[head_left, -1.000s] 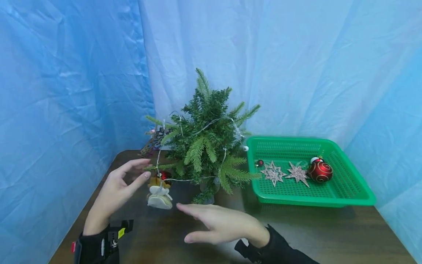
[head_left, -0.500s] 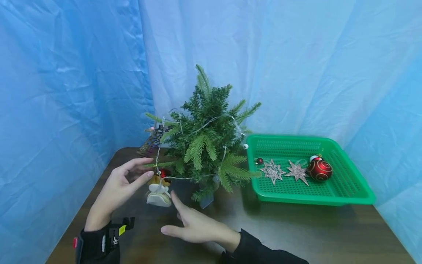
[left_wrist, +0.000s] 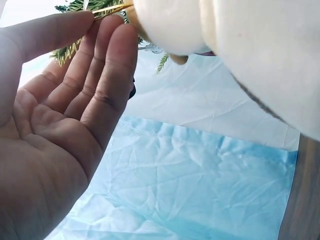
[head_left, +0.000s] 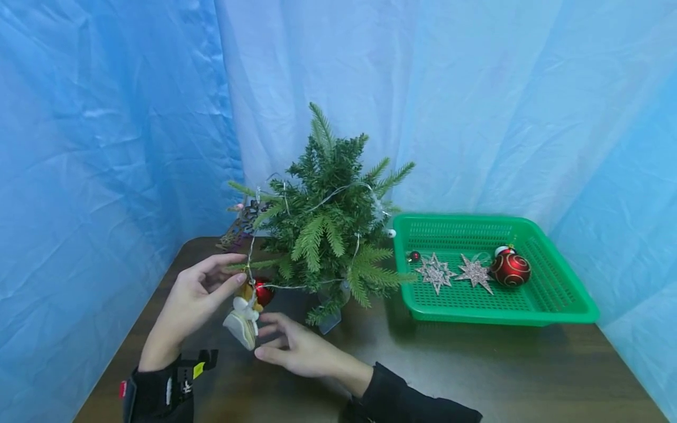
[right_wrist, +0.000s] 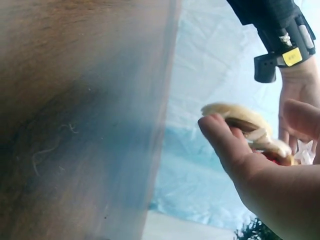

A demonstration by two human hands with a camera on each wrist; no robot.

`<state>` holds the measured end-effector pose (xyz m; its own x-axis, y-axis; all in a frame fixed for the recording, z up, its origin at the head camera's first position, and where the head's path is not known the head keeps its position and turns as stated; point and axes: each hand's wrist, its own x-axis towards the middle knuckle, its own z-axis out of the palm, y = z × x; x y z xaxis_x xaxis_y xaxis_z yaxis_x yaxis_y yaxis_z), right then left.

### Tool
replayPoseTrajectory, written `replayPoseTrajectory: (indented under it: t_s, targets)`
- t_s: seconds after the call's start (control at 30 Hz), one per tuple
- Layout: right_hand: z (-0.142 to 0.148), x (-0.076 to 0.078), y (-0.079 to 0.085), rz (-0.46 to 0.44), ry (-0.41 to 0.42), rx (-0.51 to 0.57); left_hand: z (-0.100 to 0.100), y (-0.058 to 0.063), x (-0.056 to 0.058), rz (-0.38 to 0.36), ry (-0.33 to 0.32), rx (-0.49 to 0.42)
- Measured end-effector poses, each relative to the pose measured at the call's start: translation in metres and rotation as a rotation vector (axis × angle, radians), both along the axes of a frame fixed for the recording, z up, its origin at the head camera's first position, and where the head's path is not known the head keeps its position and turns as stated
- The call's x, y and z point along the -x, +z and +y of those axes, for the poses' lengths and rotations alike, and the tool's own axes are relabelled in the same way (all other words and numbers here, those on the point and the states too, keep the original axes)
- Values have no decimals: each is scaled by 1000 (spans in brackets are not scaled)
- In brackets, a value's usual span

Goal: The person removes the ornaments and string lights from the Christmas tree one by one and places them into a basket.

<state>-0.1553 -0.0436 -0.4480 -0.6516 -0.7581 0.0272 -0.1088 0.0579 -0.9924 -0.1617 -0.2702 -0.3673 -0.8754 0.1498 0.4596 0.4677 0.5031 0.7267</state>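
A cream-and-tan plush ornament [head_left: 240, 326] hangs at the lower left of a small artificial Christmas tree [head_left: 322, 235]. My left hand [head_left: 190, 299] is beside it, thumb and fingertips pinching its gold cord [left_wrist: 112, 9] next to a branch tip. Large and close, the plush ornament [left_wrist: 250, 60] fills the upper right of the left wrist view. My right hand [head_left: 307, 349] touches the ornament's right side with loosely bent fingertips. In the right wrist view, a fingertip [right_wrist: 207, 122] overlaps the ornament's pale edge [right_wrist: 240, 112]. A red bauble [head_left: 263, 292] hangs just behind it.
A green basket [head_left: 502, 320] stands right of the tree. Inside lie two glittery stars [head_left: 474, 274], a large red bauble [head_left: 510, 269] and a tiny red one [head_left: 414, 257]. A wire light string [head_left: 296, 287] wraps the branches. Blue curtains [head_left: 476, 106] surround the table.
My right hand has moved left to the plush ornament and its fingers have bent. The ornament has turned and tilted, showing more of the red bauble. My left hand has stayed nearly still.
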Motion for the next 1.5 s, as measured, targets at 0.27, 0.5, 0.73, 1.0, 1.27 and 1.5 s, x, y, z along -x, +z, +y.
replayPoseTrajectory:
  t_s: [0.27,0.5,0.73,1.0,1.27,1.5]
  targets:
    - [-9,2,0,15,8,-3,0,1,0,-1,-2,-10]
    - [-21,3,1,-45,-15,41,-2,1,0,-27,-39,-25]
    - [-26,1,0,-77,-50,87,-2,0,1,-39,-27,-10]
    - [-27,1,-2,-83,-12,118,-4,-1,1,-35,-38,-21]
    - [-33,-2,1,-108,-39,178,-3,1,0,-34,-49,-80]
    - [-36,-5,4,-110,-52,282,-1,0,-1,-38,49,-151]
